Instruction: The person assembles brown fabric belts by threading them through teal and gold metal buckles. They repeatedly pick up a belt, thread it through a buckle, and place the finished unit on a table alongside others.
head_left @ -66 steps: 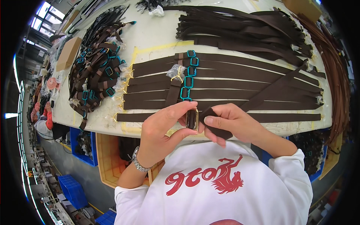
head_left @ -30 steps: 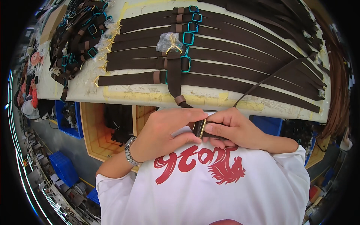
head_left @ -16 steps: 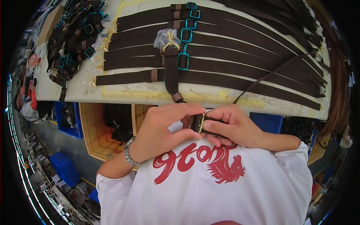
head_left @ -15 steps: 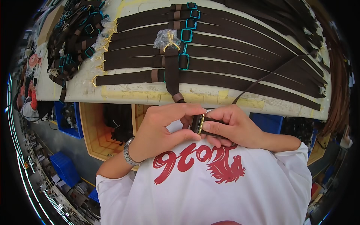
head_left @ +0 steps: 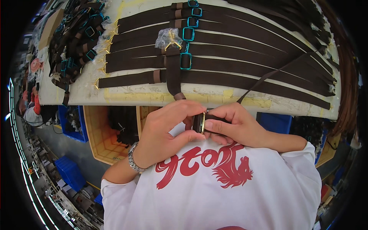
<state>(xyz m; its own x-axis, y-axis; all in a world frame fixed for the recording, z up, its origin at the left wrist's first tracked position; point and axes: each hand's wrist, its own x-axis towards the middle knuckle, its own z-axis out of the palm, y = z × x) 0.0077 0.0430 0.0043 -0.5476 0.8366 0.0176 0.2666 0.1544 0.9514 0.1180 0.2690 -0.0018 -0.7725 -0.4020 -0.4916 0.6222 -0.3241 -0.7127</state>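
Observation:
In front of my shirt, a gold-edged buckle (head_left: pixel 203 122) is held between my hands with dark brown webbing through it. My left hand (head_left: pixel 165 124), with a metal watch at the wrist, pinches the buckle's left side between thumb and fingers. My right hand (head_left: pixel 239 124) is closed on the webbing at the buckle's right side, its thumb pressed near the frame. From the table, the dark brown strap (head_left: pixel 174 73) with a brown keeper loop (head_left: pixel 179 96) runs down toward my hands. A clear plastic wrap (head_left: pixel 167 37) around a gold hook lies at its upper end.
Several dark straps (head_left: pixel 245 81) with teal-covered buckles (head_left: pixel 186 61) lie side by side on the white table (head_left: pixel 126 96). A heap of straps (head_left: pixel 76 42) sits at the left. Below the edge stand a wooden box (head_left: pixel 92 134) and a blue crate (head_left: pixel 274 123). Another person's red sleeve (head_left: pixel 36 103) shows far left.
My hands and the buckle have shifted slightly left and up. The buckle has turned a little in my fingers, and both hands still hold on.

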